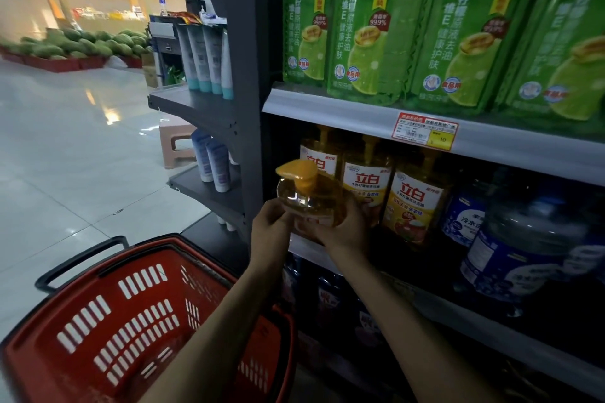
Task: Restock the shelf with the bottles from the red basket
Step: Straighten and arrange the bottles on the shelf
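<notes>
Yellow bottle (311, 196) — gripped by both hands, left (270, 226), right (343, 232) — at shelf (360, 114)

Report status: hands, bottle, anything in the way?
Left hand, right hand both grip yellow bottle. Held at shelf front, not yet placed. Matching bottles behind.

1. The bottle (314, 206) is of clear, glossy plastic, and light glints on its smooth shoulder. Its yellow cap (296, 173) is opaque plastic with a softer shine.
2. The red basket (131, 321) is of hard plastic, smooth and a little shiny. Its black handle (78, 262) looks more matt.
3. The shelf (242, 91) frame looks like grey painted metal, matt. Its front edge strip (327, 105) is pale, smooth and slightly glossy.
4. The price tag (424, 131) looks like printed paper.
5. The green pouches (376, 26) are of glossy plastic film.
6. The floor (65, 141) is polished tile and reflects the lamps.
</notes>
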Tool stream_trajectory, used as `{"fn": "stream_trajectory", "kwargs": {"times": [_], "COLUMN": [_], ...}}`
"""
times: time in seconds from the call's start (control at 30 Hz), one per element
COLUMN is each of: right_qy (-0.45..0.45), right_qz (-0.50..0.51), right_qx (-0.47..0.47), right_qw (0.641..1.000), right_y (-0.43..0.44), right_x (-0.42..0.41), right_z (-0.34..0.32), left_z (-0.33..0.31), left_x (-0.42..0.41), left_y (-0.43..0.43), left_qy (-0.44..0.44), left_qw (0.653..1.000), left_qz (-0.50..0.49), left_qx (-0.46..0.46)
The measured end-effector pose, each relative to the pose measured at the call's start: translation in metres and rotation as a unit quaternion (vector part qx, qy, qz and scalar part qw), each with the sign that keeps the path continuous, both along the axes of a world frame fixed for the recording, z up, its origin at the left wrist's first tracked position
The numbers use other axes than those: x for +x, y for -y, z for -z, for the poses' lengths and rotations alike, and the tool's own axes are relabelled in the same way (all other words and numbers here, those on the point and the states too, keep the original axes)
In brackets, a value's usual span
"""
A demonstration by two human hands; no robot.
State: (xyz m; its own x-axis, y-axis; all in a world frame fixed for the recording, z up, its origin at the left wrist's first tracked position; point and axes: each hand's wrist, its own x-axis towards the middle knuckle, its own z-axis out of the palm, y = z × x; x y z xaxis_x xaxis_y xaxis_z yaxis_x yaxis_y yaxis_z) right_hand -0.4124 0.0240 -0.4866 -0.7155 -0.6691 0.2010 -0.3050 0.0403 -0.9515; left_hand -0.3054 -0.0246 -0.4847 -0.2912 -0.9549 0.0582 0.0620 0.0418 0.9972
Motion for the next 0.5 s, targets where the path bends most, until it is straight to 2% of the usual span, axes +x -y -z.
{"fn": "stream_trajectory", "kwargs": {"times": [0.1,0.5], "right_qy": [-0.035,0.023], "right_qz": [-0.001,0.025], "right_qx": [0.021,-0.054], "right_qw": [0.999,0.998], "right_y": [-0.005,-0.051], "right_x": [0.007,-0.005], "right_z": [0.003,-0.013], "left_z": [-0.003,-0.026], "left_x": [0.008,0.008], "left_y": [-0.011,-0.044], "left_qy": [-0.011,-0.019], "left_qw": [1.0,0.998], "left_qz": [0.004,0.061], "left_qx": [0.009,-0.022]}}
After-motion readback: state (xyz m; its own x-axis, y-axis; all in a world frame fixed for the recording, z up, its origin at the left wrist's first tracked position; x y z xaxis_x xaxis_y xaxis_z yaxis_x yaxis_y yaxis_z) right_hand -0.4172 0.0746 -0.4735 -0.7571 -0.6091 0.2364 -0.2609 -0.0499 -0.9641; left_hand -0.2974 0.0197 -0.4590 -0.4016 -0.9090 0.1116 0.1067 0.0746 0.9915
